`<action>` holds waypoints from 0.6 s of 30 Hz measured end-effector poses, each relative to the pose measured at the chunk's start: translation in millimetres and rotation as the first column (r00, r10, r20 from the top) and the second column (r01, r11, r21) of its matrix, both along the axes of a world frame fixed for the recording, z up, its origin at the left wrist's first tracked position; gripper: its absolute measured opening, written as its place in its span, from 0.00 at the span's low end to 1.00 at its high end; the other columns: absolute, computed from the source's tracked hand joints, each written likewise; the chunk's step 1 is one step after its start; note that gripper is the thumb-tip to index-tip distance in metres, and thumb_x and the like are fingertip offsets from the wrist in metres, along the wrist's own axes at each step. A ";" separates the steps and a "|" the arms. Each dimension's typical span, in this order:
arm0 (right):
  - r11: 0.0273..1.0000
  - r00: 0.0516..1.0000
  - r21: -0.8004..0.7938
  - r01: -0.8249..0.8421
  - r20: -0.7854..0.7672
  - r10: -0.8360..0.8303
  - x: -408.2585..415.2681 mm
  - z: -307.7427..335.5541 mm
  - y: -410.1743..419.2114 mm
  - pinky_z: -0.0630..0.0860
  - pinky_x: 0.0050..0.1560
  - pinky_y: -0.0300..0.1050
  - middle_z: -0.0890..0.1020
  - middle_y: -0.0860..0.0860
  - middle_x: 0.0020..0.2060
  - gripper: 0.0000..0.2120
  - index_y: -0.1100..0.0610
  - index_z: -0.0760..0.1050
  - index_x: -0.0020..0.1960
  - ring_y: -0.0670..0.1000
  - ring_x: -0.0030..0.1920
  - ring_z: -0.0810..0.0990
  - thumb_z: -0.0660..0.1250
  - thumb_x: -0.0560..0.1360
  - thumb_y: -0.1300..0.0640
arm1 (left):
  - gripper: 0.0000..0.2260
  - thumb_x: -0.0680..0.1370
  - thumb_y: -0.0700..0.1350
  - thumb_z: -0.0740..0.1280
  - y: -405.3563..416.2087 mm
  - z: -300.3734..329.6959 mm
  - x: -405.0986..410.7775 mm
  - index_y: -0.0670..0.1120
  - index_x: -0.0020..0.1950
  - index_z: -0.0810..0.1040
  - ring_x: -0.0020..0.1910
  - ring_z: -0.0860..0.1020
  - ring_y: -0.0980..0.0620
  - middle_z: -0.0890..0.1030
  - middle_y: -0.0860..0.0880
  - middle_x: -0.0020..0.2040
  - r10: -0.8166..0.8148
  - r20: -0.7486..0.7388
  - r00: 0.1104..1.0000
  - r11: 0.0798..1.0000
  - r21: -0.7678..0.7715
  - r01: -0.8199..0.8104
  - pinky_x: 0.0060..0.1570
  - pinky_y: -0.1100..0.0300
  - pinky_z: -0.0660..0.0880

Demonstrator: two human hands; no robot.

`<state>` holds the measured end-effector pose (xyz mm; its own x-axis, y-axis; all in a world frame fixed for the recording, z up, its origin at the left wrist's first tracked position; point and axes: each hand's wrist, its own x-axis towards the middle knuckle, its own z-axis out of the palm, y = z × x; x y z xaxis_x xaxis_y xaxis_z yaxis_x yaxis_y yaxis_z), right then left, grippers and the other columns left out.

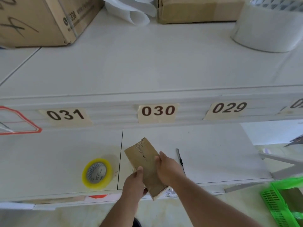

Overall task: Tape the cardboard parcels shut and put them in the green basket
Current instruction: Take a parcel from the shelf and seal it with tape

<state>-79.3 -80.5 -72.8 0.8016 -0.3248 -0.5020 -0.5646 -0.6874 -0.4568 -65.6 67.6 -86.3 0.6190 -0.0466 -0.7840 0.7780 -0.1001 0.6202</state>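
Observation:
A flat brown cardboard parcel [145,163] with a ragged torn top edge is held above the front of the white table [213,161]. My left hand [135,184] grips its lower left side, thumb on top. My right hand [167,169] holds its right edge, fingers curled over it. A roll of clear tape with a yellow rim [97,173] lies on the table to the left of the parcel. The green basket [282,203] stands low at the right, partly cut off by the frame, with something dark inside.
A utility knife [180,158] lies just right of my right hand. A raised shelf with labels 031, 030 and 029 [157,110] runs behind. On it stand big cardboard boxes [41,20] and a large roll of clear tape [268,27].

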 end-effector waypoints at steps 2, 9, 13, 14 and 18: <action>0.991 0.994 0.129 0.029 0.101 -0.042 -6.6 5.7 -6.9 0.79 0.59 0.52 0.83 0.48 0.59 0.22 0.47 0.70 0.71 0.52 0.57 0.81 0.46 0.85 0.43 | 0.13 0.86 0.50 0.61 -2.0 4.7 0.0 0.42 0.57 0.80 0.55 0.83 0.41 0.86 0.41 0.52 0.082 -0.030 0.996 0.995 -0.050 -0.084 0.57 0.40 0.82; 0.840 0.816 -0.365 -0.400 0.276 0.508 -50.4 -24.6 28.7 0.64 0.78 0.51 0.60 0.47 0.81 0.31 0.55 0.65 0.81 0.47 0.80 0.63 0.58 0.78 0.53 | 0.17 0.84 0.56 0.62 -7.8 -6.1 0.3 0.46 0.58 0.84 0.56 0.83 0.43 0.87 0.44 0.52 0.161 -0.155 0.975 0.974 -0.133 -0.182 0.60 0.36 0.79; 0.800 0.801 -0.349 -0.488 0.186 0.569 -52.4 -49.5 36.8 0.81 0.61 0.46 0.81 0.46 0.68 0.31 0.50 0.83 0.66 0.48 0.68 0.81 0.55 0.69 0.49 | 0.15 0.84 0.56 0.61 -6.7 -18.5 2.9 0.50 0.59 0.82 0.52 0.85 0.44 0.87 0.46 0.51 -0.026 -0.026 0.999 0.999 0.019 0.027 0.50 0.40 0.84; 0.779 0.785 -0.387 -0.494 0.186 0.591 -51.1 -49.5 34.0 0.80 0.63 0.44 0.82 0.45 0.67 0.29 0.50 0.84 0.65 0.47 0.67 0.81 0.56 0.70 0.49 | 0.13 0.84 0.53 0.60 -4.6 -20.6 3.5 0.50 0.59 0.82 0.51 0.85 0.44 0.87 0.46 0.51 -0.051 -0.003 0.999 0.998 0.037 0.051 0.49 0.41 0.84; 0.749 0.771 -0.523 -0.406 0.244 0.588 -46.6 -51.0 14.8 0.63 0.75 0.49 0.77 0.48 0.73 0.23 0.53 0.79 0.72 0.49 0.75 0.73 0.56 0.83 0.46 | 0.11 0.86 0.51 0.59 -0.6 -19.7 2.5 0.53 0.58 0.81 0.52 0.84 0.47 0.86 0.49 0.53 -0.108 0.034 0.994 0.992 0.068 0.106 0.48 0.48 0.85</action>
<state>-125.8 -65.7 -123.7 0.9961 0.0758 -0.0444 0.0683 -0.9861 -0.1515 -63.0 66.9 -106.0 0.6419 -0.0630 -0.7642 0.7373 -0.2230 0.6377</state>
